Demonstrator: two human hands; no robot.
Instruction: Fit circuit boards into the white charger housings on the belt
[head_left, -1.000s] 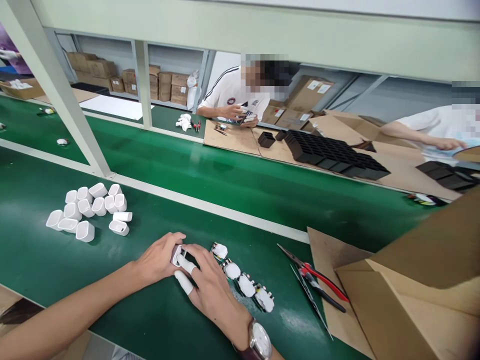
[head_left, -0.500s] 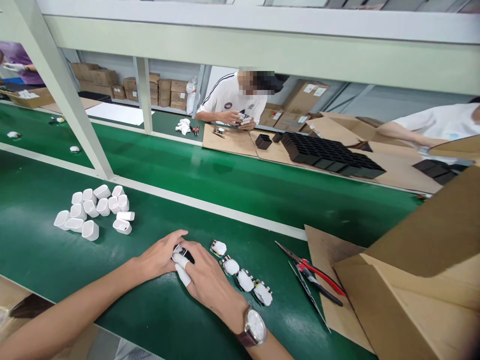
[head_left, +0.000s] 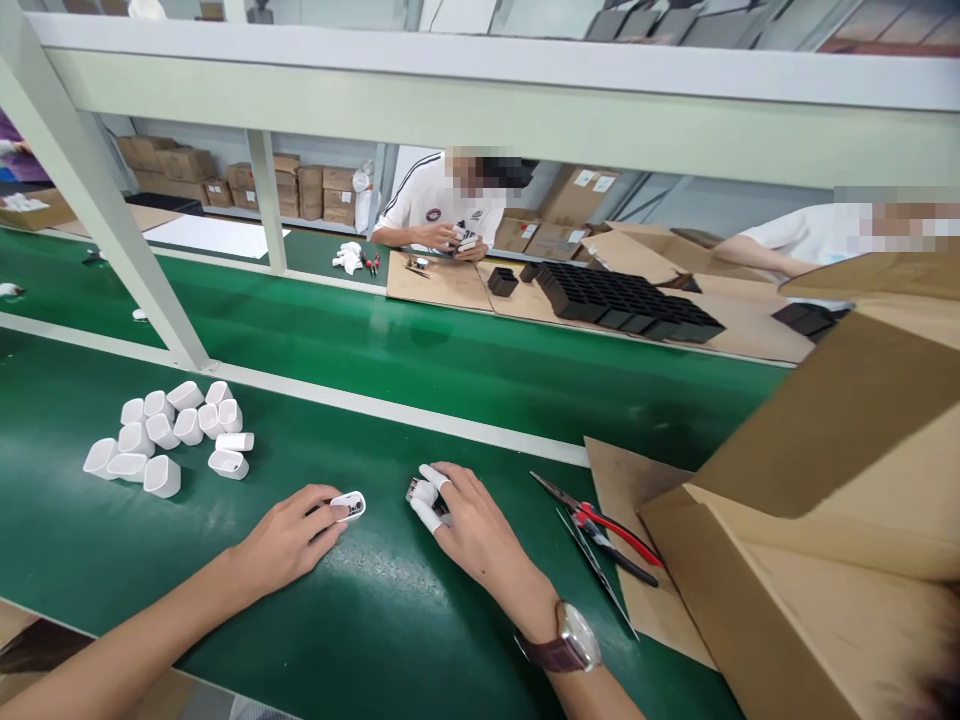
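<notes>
My left hand (head_left: 292, 535) has its fingers closed round a small white plastic housing (head_left: 357, 497) on the green table. The housing's open end faces up and dark parts show inside. To its right, my right hand (head_left: 480, 525) pinches a small circuit board with a white blob (head_left: 424, 493) on it. White finger cots cover its thumb and a fingertip. Other boards are mostly hidden beneath this hand. On the far left stands a group of several white housings (head_left: 161, 477), mostly with open ends up.
Right of my right hand lie red-and-black pliers (head_left: 600, 525) and tweezers (head_left: 596, 572). An open cardboard box (head_left: 675, 560) stands at the right. A pale frame post (head_left: 142, 220) rises at left. Across the belt (head_left: 420, 345), a co-worker (head_left: 442, 205) sits behind black trays (head_left: 622, 300).
My hands have moved apart: the left keeps the housing, and the right has gone right onto the row of boards and grasped one. The view has shifted slightly.
</notes>
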